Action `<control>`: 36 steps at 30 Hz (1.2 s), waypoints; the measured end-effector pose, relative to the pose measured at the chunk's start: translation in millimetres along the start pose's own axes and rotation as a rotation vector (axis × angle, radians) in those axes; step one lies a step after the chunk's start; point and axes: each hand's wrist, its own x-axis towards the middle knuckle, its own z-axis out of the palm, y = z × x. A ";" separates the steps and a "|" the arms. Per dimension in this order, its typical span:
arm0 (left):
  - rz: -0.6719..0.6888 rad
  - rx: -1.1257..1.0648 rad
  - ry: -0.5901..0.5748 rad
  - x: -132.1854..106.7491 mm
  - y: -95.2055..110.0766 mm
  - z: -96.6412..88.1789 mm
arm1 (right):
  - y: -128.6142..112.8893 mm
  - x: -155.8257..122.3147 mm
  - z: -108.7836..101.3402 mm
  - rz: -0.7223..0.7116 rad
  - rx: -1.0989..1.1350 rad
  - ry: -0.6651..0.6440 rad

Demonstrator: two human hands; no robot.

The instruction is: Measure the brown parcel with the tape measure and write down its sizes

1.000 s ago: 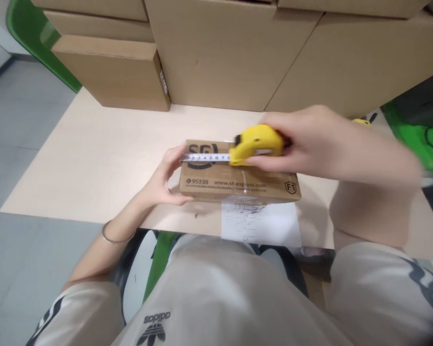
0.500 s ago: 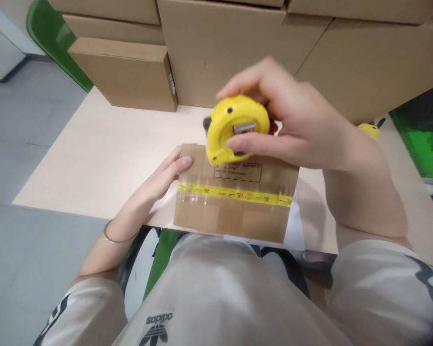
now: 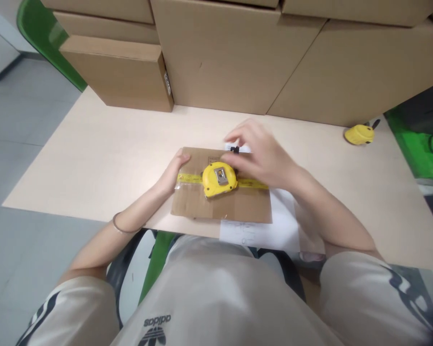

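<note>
A yellow tape measure (image 3: 216, 182) lies on the small cardboard box (image 3: 193, 206), its metal clip facing up. My left hand (image 3: 175, 168) grips the box's left edge, thumb on top. Just behind the tape measure is my right hand (image 3: 261, 156), slightly blurred, its thumb and fingers apart and curved over the box's far edge. Between them shows a small black object (image 3: 234, 150) that I cannot make out. Yellow printed packing tape (image 3: 252, 183) runs across the box. Under its near right corner is a white sheet of paper (image 3: 260, 234) with handwriting.
Large cardboard boxes (image 3: 220, 57) wall off the back of the table (image 3: 104, 154). A flatter box (image 3: 119, 79) stands at back left, beside a green chair (image 3: 39, 38). Another yellow tape measure (image 3: 359, 135) sits at the right. The table's front edge is close to my body.
The tape measure has come down from my right hand onto the box, clip side up. My right hand has lowered and opened. My left hand stays on the box's left edge.
</note>
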 end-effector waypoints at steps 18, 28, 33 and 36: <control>0.147 0.066 0.027 27.8 -12.4 -14.6 | 116.7 -92.0 10.3 0.757 0.224 -0.133; 0.111 0.057 0.027 27.7 -12.9 -18.1 | 124.5 -88.7 28.6 0.751 0.540 0.120; 0.122 0.062 0.035 27.7 -10.8 -16.0 | 127.6 -87.3 29.3 0.733 0.529 0.168; 0.125 0.079 0.022 27.9 -9.1 -16.0 | 129.5 -85.5 29.7 0.729 0.530 0.163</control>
